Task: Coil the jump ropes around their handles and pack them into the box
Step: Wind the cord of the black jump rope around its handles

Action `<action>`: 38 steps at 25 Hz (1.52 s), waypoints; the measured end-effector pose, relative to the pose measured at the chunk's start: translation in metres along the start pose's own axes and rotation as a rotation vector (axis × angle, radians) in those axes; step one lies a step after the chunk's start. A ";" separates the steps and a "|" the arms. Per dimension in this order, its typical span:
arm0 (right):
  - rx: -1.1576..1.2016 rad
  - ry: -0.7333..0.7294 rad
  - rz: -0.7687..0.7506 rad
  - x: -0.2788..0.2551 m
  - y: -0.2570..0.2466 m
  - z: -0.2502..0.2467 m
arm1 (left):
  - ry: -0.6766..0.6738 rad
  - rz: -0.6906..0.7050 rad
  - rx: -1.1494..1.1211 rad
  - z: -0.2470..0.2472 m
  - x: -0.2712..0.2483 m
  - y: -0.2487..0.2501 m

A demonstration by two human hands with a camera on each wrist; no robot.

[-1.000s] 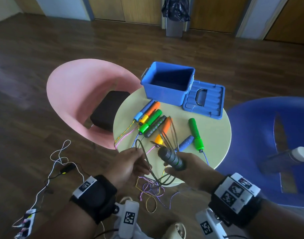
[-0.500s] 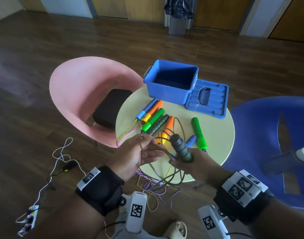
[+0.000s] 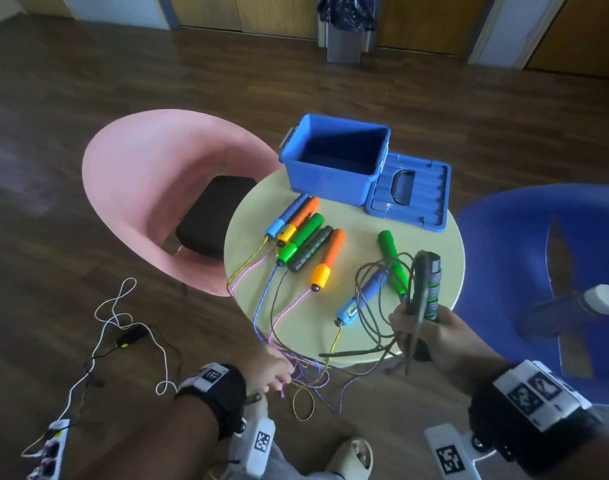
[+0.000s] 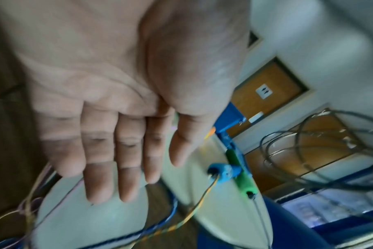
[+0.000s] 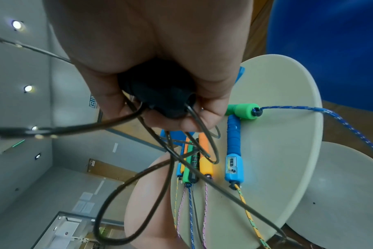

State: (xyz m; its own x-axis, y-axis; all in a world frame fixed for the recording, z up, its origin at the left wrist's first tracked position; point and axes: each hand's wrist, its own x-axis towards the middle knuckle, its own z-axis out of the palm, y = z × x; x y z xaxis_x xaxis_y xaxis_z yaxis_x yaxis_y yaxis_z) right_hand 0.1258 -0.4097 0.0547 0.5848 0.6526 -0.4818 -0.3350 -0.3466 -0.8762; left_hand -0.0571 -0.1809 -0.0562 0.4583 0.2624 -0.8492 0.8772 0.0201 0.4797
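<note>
My right hand [image 3: 431, 329] [image 5: 177, 118] grips a dark grey jump-rope handle with green rings [image 3: 433, 289], held upright over the table's right front. Loose loops of its dark rope [image 3: 372, 306] [image 5: 117, 193] hang from that fist. My left hand [image 3: 272, 370] [image 4: 126, 160] is low at the table's near edge among dangling coloured ropes, fingers straight and holding nothing. The open blue box [image 3: 334, 157] stands at the back of the round table [image 3: 441, 237], its inside dark. Several handles lie in a row [image 3: 306, 237], with a green handle [image 3: 391, 261] and a blue handle [image 3: 362, 299] nearer my right hand.
The blue lid [image 3: 410, 192] lies right of the box. A pink chair [image 3: 140, 188] with a black cushion [image 3: 213, 216] is on the left. On the right is a blue chair [image 3: 538, 237]. Cables [image 3: 123, 317] and a power strip [image 3: 54, 452] lie on the floor.
My left hand let go of the dark rope and dropped to the table's near edge. My right hand carried the handle to the right and turned it upright.
</note>
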 end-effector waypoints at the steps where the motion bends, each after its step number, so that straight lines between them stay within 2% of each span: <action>1: 0.031 0.003 0.010 0.000 0.003 -0.002 | -0.018 -0.037 -0.011 0.006 0.009 -0.006; 5: 0.145 -0.038 0.023 0.000 0.009 -0.004 | -0.106 -0.159 -0.202 0.035 0.033 -0.009; 9: 0.162 -0.074 0.032 0.000 0.011 0.001 | -0.219 -0.209 -0.254 0.055 0.041 -0.010; 12: 0.231 -0.053 0.035 0.005 0.010 0.004 | -0.178 -0.159 -0.229 0.061 0.043 -0.014; 16: 0.347 -0.004 0.034 0.008 0.006 0.008 | -0.071 0.012 -0.228 0.065 0.047 -0.020; 18: 0.347 0.018 0.022 0.010 0.005 0.008 | -0.039 0.036 -0.248 0.067 0.047 -0.021; 23: 0.418 0.089 -0.011 0.017 0.003 0.012 | -0.123 0.083 -0.201 0.077 0.062 -0.029; 26: 0.460 0.093 -0.005 0.019 -0.002 0.016 | -0.100 0.111 -0.136 0.086 0.063 -0.025; 29: 0.471 0.100 0.014 0.020 -0.004 0.019 | -0.147 0.118 -0.104 0.090 0.066 -0.023; 32: 0.509 0.100 0.026 0.022 -0.006 0.022 | -0.114 0.091 -0.033 0.094 0.074 -0.024; 38: 0.488 0.139 0.010 0.025 -0.007 0.015 | -0.074 0.181 0.066 0.088 0.049 0.004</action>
State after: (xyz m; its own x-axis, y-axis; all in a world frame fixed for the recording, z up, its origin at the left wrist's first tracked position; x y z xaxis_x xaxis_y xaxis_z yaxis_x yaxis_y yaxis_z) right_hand 0.1315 -0.3805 0.0491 0.6616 0.5436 -0.5166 -0.6279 0.0250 -0.7779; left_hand -0.0189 -0.2523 -0.1155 0.6163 0.1840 -0.7657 0.7861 -0.0851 0.6122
